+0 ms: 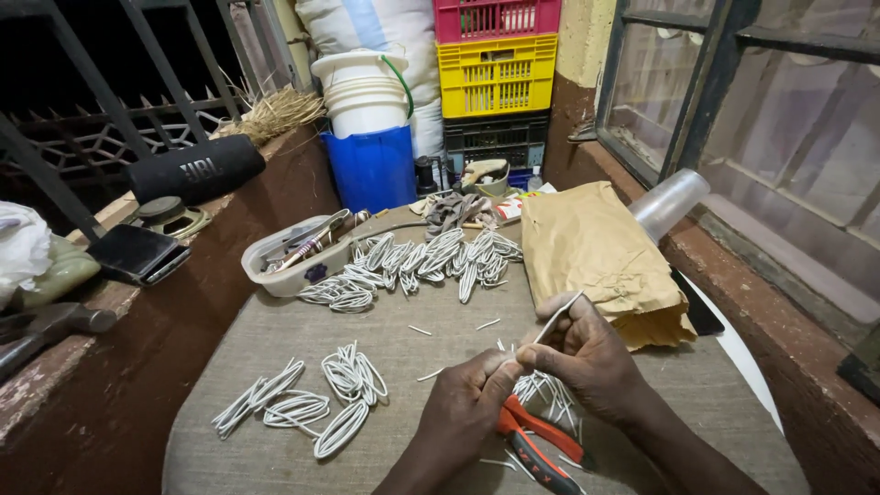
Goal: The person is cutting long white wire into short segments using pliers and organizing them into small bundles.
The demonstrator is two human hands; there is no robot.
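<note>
Near the counter's front edge, the right hand is pinched shut on a short white wire piece, and the left hand is closed on its lower end. The wire looks light, thin and springy, best gripped close to the ends. A loose wire bundle and red-handled pliers lie partly hidden beneath the hands; fingertip contact is hard to make out.

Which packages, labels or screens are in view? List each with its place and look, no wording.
Brown paper bag: right side of table, crumpled, lying flat.
Black speaker: left ledge, cylinder with a pale logo.
Dark phone: left ledge, flat, screen off.
Small printed packet: behind the bag, white and red.
</note>
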